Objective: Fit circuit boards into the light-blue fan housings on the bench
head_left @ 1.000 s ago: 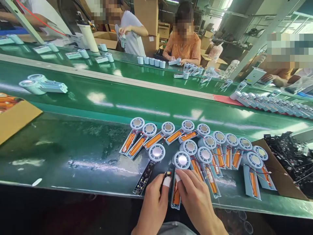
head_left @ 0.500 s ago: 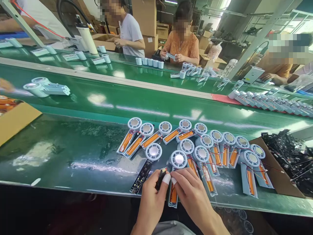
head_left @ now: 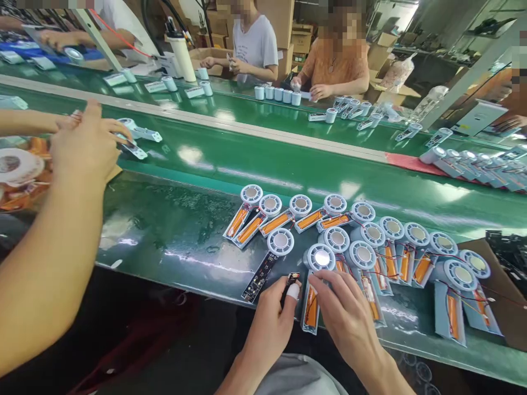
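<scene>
My left hand (head_left: 275, 314) is closed on a small black circuit board (head_left: 291, 281), its white-covered thumb pressed along it. Just to the right, my right hand (head_left: 343, 307) has its thumb and fingertips pinched together beside the round head of a blue unit (head_left: 310, 310) with an orange battery; what the fingertips hold, if anything, is too small to make out. Left of my hands, a finished-looking unit (head_left: 259, 277) lies with its black circuit board facing up. Behind and to the right, several blue units (head_left: 407, 263) lie with orange batteries and red wires showing.
A co-worker's arms (head_left: 69, 181) reach in from the left, over a box of orange parts (head_left: 37, 148) towards units on the green belt (head_left: 247, 151). A carton (head_left: 486, 274) of black parts stands at the right. Across the belt, people handle parts.
The view has shifted left. A co-worker's arms have come in at the left, over the belt units. My right fingertips have moved slightly away from my left thumb.
</scene>
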Demonstrator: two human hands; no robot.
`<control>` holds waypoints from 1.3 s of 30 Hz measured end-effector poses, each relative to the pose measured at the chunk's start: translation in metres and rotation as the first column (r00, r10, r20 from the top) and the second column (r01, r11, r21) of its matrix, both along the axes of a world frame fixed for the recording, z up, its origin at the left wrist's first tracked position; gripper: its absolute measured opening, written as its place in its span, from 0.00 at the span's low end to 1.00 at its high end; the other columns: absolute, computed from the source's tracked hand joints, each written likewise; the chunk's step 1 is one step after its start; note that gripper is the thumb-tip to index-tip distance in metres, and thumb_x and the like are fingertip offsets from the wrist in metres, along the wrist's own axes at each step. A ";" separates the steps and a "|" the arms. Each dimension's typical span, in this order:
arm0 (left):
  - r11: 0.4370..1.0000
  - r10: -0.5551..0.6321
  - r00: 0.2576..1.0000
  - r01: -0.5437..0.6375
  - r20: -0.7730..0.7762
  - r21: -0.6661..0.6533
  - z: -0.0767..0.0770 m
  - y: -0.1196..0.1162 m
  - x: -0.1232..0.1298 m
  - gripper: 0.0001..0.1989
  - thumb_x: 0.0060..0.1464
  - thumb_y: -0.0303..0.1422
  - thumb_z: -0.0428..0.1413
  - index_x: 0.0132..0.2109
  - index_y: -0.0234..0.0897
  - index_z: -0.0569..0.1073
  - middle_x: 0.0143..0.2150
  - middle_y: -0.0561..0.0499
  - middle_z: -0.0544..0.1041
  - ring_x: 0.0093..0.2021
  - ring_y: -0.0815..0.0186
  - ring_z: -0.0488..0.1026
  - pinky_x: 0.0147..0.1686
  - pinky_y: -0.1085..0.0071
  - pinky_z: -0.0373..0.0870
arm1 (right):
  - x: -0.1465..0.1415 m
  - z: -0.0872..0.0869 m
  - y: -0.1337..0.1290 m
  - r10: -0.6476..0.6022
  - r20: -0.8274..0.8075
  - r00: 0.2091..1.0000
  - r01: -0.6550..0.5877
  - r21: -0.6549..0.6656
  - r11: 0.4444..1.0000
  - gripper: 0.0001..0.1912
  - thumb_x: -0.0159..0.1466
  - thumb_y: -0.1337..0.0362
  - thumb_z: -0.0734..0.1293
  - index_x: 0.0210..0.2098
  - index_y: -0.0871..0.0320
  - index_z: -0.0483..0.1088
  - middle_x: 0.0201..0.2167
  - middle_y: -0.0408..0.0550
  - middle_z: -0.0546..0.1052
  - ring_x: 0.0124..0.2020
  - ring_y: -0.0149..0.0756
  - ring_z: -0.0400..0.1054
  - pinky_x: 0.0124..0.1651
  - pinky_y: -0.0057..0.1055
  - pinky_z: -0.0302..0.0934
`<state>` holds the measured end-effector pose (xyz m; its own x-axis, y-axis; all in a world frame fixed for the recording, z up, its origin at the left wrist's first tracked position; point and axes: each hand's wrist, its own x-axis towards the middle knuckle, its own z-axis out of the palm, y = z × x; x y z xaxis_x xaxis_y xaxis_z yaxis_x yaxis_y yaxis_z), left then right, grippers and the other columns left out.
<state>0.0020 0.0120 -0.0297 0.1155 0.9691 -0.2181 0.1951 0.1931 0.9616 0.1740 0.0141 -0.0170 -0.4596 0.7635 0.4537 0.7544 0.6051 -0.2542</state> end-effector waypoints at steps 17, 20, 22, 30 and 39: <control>0.901 -0.038 0.918 0.202 -0.394 0.383 -0.012 0.004 -0.001 0.16 0.67 0.29 0.43 0.51 0.35 0.74 0.44 0.41 0.81 0.43 0.57 0.80 0.41 0.64 0.78 | -0.022 0.011 0.006 -0.166 -0.182 0.969 0.140 -0.149 0.979 0.10 0.73 0.72 0.57 0.42 0.56 0.68 0.36 0.49 0.76 0.35 0.40 0.70 0.37 0.35 0.67; 0.847 0.008 0.860 0.266 -0.510 0.461 -0.016 0.004 -0.006 0.20 0.64 0.24 0.42 0.56 0.34 0.72 0.44 0.41 0.81 0.43 0.56 0.81 0.40 0.62 0.79 | -0.023 0.014 0.007 -0.168 -0.121 0.978 0.154 -0.118 0.981 0.11 0.72 0.73 0.57 0.39 0.56 0.69 0.34 0.49 0.76 0.34 0.40 0.70 0.35 0.35 0.66; 0.835 -0.003 0.842 0.299 -0.540 0.462 -0.015 0.005 -0.009 0.22 0.62 0.22 0.42 0.57 0.36 0.72 0.45 0.41 0.81 0.44 0.56 0.81 0.40 0.62 0.79 | -0.022 0.018 0.009 -0.155 -0.065 0.986 0.148 -0.102 0.984 0.12 0.72 0.73 0.57 0.38 0.57 0.69 0.33 0.50 0.76 0.33 0.41 0.70 0.34 0.35 0.66; 0.881 -0.270 0.897 0.377 -0.350 0.286 0.001 0.016 -0.017 0.14 0.68 0.28 0.43 0.45 0.40 0.74 0.40 0.48 0.80 0.39 0.61 0.79 0.38 0.69 0.73 | -0.005 0.033 0.018 -0.032 -0.019 0.999 0.026 -0.263 0.965 0.09 0.71 0.72 0.61 0.39 0.56 0.71 0.33 0.47 0.75 0.33 0.38 0.69 0.36 0.33 0.65; 0.846 -0.413 0.824 0.505 -0.387 0.173 0.013 0.025 -0.026 0.13 0.70 0.30 0.43 0.43 0.42 0.73 0.39 0.52 0.79 0.41 0.62 0.78 0.42 0.70 0.69 | 0.012 0.026 0.026 0.135 -0.059 0.989 -0.146 -0.257 0.955 0.09 0.72 0.70 0.61 0.46 0.58 0.73 0.37 0.50 0.76 0.37 0.38 0.69 0.38 0.33 0.66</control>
